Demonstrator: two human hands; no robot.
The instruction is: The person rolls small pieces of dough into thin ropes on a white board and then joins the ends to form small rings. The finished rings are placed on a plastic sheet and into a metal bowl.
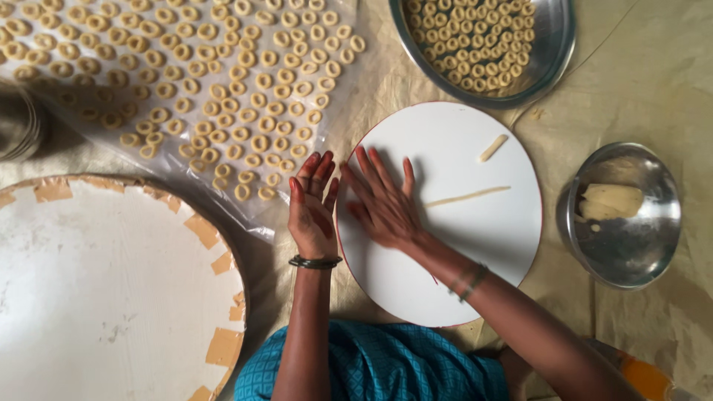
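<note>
My right hand lies flat and released on the white round board, palm down, fingers spread toward twelve o'clock; it grasps nothing. Whether a bit of dough sits under the palm I cannot tell. My left hand rests just off the board's nine o'clock edge, fingers loosely together and empty too, on the tan floor cloth.

The thin dough rope lies on the board at about three o'clock from my right hand, near but apart from my fingertips. A shorter dough stub sits farther out, toward one o'clock. The remaining dough lump is in the steel bowl, well apart at three o'clock, off the board.

What could go wrong, as I judge it: the rope looks very thin, so heavy or uneven pressure from a flat palm might snap it or flatten it. A sideways sweep could push it off the board's edge. My left hand is just beside the clear plastic sheet carrying the dough rings, at eleven o'clock; a careless nudge there could crush the nearest ones. The steel plate of rings at one o'clock lies beyond easy bumping.
</note>
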